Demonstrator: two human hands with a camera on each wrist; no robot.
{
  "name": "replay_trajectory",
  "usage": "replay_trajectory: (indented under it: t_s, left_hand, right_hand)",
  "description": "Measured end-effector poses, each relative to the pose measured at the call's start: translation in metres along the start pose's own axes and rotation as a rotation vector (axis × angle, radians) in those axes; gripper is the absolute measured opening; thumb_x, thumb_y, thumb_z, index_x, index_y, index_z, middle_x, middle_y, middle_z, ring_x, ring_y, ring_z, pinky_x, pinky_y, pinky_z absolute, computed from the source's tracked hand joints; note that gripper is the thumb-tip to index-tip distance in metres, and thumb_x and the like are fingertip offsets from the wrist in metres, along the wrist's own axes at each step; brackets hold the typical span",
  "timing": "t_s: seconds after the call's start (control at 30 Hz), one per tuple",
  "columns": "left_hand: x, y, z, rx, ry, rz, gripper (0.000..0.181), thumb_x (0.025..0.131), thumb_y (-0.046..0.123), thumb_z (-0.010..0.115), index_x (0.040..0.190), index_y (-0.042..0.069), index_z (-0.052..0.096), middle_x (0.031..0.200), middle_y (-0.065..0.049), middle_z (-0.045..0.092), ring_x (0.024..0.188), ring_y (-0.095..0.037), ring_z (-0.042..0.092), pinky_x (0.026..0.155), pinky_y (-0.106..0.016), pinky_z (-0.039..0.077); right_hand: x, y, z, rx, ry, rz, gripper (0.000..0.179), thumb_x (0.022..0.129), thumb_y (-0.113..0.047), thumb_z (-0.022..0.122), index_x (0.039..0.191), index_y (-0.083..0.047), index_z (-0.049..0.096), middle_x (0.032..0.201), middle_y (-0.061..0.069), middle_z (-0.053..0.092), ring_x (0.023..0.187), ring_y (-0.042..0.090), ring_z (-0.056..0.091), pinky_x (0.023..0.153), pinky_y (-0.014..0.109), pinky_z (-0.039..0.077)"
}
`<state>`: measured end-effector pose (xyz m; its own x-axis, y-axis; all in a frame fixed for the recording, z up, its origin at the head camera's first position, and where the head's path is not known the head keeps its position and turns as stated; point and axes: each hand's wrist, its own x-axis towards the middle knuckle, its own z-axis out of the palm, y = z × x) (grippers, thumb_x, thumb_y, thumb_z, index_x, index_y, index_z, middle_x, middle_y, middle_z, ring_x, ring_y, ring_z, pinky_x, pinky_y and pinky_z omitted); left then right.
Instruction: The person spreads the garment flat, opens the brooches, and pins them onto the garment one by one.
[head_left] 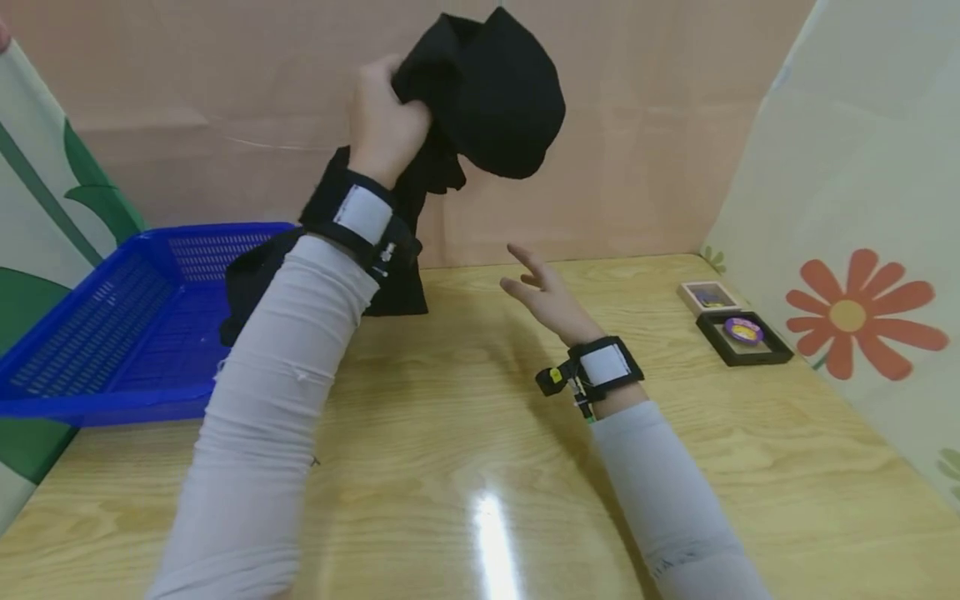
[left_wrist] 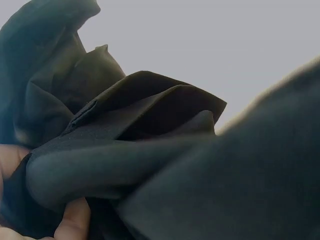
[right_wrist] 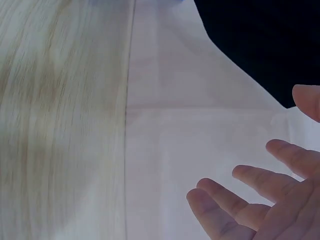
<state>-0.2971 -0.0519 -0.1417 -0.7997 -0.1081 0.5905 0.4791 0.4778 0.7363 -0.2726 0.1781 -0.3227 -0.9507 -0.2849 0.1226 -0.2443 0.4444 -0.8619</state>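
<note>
Black soft-fabric cloth, bunched and folded (head_left: 510,100), is up in the air in front of the beige backdrop sheet (head_left: 637,150), held by the left hand (head_left: 386,121) alone; those fingers curl round a wad of folds. Right hand (head_left: 551,304) is below and to the right, fingers spread, thumb apart, holding nothing; head view shows it apart from the fabric. Main risk: one-sided grip. The upper lobe flops free to the right, so a quick swing could fold it over or slide layers out of the fist. Second: the lower hang drops beside the blue perforated plastic basket (head_left: 112,408), part of it overlapping the right side in view; a pull could catch the rim and drag the basket. Can't tell if it touches, the left forearm hides that bit. Third: the black strap with small camera (head_left: 600,367) on the right wrist could snag loose fabric if the hands cross. Edges: backdrop is close behind the pale wood-grain table (head_left: 412,467), so little depth rearward; basket bounds the left, the flat black square frame (head_left: 708,327) and light-rimmed small box (head_left: 686,292) bound the right. Best room is mid-table, toward the person.
</note>
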Motion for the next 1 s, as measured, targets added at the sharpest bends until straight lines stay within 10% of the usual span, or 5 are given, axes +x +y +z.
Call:
replay_trajectory:
  t_s: [0.2,0.57,0.8,1.0]
  left_hand:
    - [-0.010,-0.001,0.031,0.024,-0.102,-0.005,0.017,0.092,0.005,0.051,0.102,0.006,0.066,0.082,0.000,0.054,0.074,-0.015,0.048,0.067,-0.023,0.036]
    - [-0.034,-0.033,0.069,-0.080,-0.244,-0.053,0.007,0.088,-0.003,0.051,0.085,0.003,0.054,0.075,-0.004,0.042,0.068,-0.018,0.040,0.063,-0.025,0.031]
    - [-0.058,-0.054,0.082,0.014,-0.557,-0.136,0.037,0.087,0.002,0.056,0.123,-0.001,0.064,0.111,-0.014,0.064,0.084,-0.022,0.052,0.071,-0.026,0.042]
    - [-0.071,-0.061,0.063,0.047,-0.817,-0.177,0.039,0.098,0.015,0.055,0.134,-0.001,0.056,0.138,-0.019,0.057,0.123,-0.031,0.058,0.101,-0.040,0.049]
  right_hand:
    - [-0.011,0.009,-0.015,-0.022,0.032,0.026,0.064,0.103,-0.032,0.051,0.159,-0.022,0.021,0.168,0.004,0.012,0.149,0.044,0.023,0.114,0.064,0.030]
    - [-0.016,0.013,-0.043,0.094,0.119,0.067,0.063,0.103,-0.029,0.052,0.158,-0.019,0.024,0.165,0.009,0.023,0.147,0.039,0.031,0.113,0.067,0.029]
    - [-0.021,0.017,-0.052,0.123,0.198,0.133,0.053,0.100,-0.025,0.052,0.147,-0.005,0.039,0.154,0.017,0.039,0.143,0.035,0.036,0.113,0.061,0.034]
    - [-0.023,0.023,-0.061,0.082,0.235,0.161,0.057,0.102,-0.024,0.050,0.155,-0.010,0.032,0.158,0.016,0.035,0.133,0.027,0.040,0.092,0.035,0.046]
